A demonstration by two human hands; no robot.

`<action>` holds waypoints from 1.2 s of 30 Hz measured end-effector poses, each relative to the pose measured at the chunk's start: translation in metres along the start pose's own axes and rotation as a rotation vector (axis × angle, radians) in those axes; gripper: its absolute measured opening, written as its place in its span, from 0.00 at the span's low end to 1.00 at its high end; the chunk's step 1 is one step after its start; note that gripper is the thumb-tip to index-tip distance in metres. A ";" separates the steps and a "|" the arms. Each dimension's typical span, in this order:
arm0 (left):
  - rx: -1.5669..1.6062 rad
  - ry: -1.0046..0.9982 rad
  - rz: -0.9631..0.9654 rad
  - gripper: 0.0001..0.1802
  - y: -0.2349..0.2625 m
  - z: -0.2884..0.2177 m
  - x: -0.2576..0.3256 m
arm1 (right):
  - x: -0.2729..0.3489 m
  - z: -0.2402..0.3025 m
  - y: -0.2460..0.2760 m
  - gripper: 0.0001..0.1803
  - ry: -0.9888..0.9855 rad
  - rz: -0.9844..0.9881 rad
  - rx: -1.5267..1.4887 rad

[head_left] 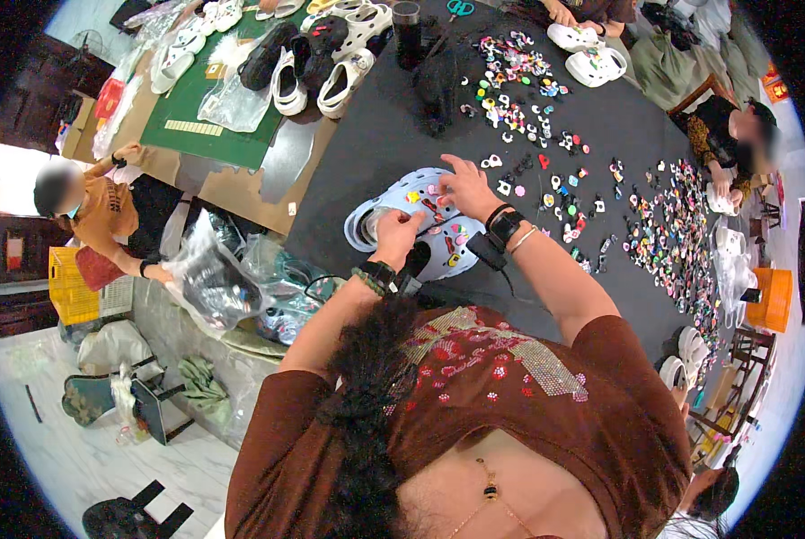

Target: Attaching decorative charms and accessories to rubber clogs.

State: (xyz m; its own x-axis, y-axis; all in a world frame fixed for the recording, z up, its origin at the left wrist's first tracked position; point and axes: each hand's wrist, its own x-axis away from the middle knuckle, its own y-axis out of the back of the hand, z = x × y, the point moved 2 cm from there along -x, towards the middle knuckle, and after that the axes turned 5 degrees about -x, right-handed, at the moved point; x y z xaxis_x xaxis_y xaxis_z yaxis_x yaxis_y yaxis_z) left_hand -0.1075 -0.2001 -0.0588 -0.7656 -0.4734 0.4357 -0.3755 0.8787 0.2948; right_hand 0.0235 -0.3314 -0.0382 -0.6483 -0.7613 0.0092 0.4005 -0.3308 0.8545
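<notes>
In the head view, a person in a brown top worked over a pair of pale-blue clogs at the center of the frame: an upper clog (390, 195) and a lower clog (436, 269), lying side by side on a black table (353, 135). The left hand (395, 235) had its fingertips drawn together at the upper clog's opening; whether they grasped the rim or something small could not be told. The right hand (468, 191) curved over the toe end, fingers apart, its hold unclear.

Decorating looked well along: bright charms sat on both clogs. Whether more were due could not be judged, as the hands hid part of the upper clog and a black object (487, 252) lay close against the lower one.

Loose charms (546, 162) spread from the top center to the right of the frame, beyond the right hand. White clogs (340, 87) stood at the top center, near a dark tumbler (407, 34); a co-worker's hands rested by another white pair (597, 66) at the upper right. At the left, a co-worker (108, 216) in orange-brown touched a clear plastic bag (212, 280), a yellow crate (68, 280) behind.
</notes>
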 end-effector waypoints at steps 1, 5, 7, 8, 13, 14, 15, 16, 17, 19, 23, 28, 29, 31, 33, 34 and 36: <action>-0.013 0.003 -0.001 0.16 -0.001 0.000 0.000 | -0.001 0.000 0.002 0.17 0.002 0.004 0.001; 0.014 0.037 -0.009 0.16 -0.006 0.004 0.003 | -0.007 -0.017 0.000 0.36 -0.185 0.075 -0.189; 0.028 -0.007 -0.022 0.15 -0.004 0.004 0.002 | -0.014 -0.016 -0.002 0.37 -0.221 0.253 -0.471; 0.027 -0.002 -0.023 0.15 -0.003 0.006 0.002 | -0.015 -0.014 -0.003 0.40 -0.178 0.250 -0.406; -0.092 -0.089 -0.016 0.15 -0.003 -0.003 0.008 | -0.022 -0.013 -0.016 0.43 -0.170 0.250 -0.196; -0.093 -0.083 -0.019 0.15 -0.002 -0.005 0.010 | -0.022 -0.008 -0.017 0.45 -0.274 0.281 -0.110; -0.110 -0.088 -0.027 0.16 -0.002 -0.007 0.011 | -0.022 -0.005 -0.018 0.45 -0.272 0.283 -0.110; -0.127 -0.094 -0.035 0.16 -0.002 -0.008 0.012 | -0.022 -0.003 -0.018 0.46 -0.312 0.281 -0.082; -0.128 -0.093 -0.037 0.16 -0.002 -0.008 0.013 | -0.022 -0.002 -0.017 0.47 -0.351 0.279 -0.055; -0.178 -0.086 -0.031 0.16 -0.003 -0.011 0.009 | -0.023 -0.007 -0.017 0.46 -0.344 0.270 -0.074; -0.136 -0.162 -0.031 0.18 -0.001 -0.010 -0.004 | -0.024 -0.033 -0.020 0.41 -0.196 0.168 -0.261; -0.465 -0.374 0.118 0.26 0.015 -0.020 -0.001 | 0.004 -0.033 -0.020 0.37 -0.101 -0.078 -0.472; -0.536 -0.462 0.169 0.28 0.018 -0.022 0.006 | 0.017 -0.039 -0.020 0.35 -0.201 -0.041 -0.530; -0.624 -0.681 0.198 0.29 0.017 -0.010 0.010 | 0.037 -0.067 -0.034 0.30 -0.183 -0.143 -0.382; -0.693 -0.681 0.262 0.31 0.014 -0.007 0.019 | 0.061 -0.080 -0.039 0.26 -0.165 -0.248 -0.287; -0.765 -0.569 0.284 0.32 0.016 -0.008 0.023 | 0.068 -0.075 -0.038 0.23 -0.177 -0.247 -0.235; -0.750 -0.633 0.330 0.34 0.013 -0.008 0.021 | 0.090 -0.090 -0.046 0.24 -0.138 -0.298 -0.093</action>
State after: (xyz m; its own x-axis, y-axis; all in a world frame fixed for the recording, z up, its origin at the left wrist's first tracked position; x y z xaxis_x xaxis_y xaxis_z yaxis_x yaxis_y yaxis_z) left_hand -0.1240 -0.1988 -0.0389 -0.9873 0.0936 0.1281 0.1586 0.5913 0.7907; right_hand 0.0044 -0.4348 -0.1236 -0.8249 -0.5427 -0.1583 0.2335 -0.5820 0.7789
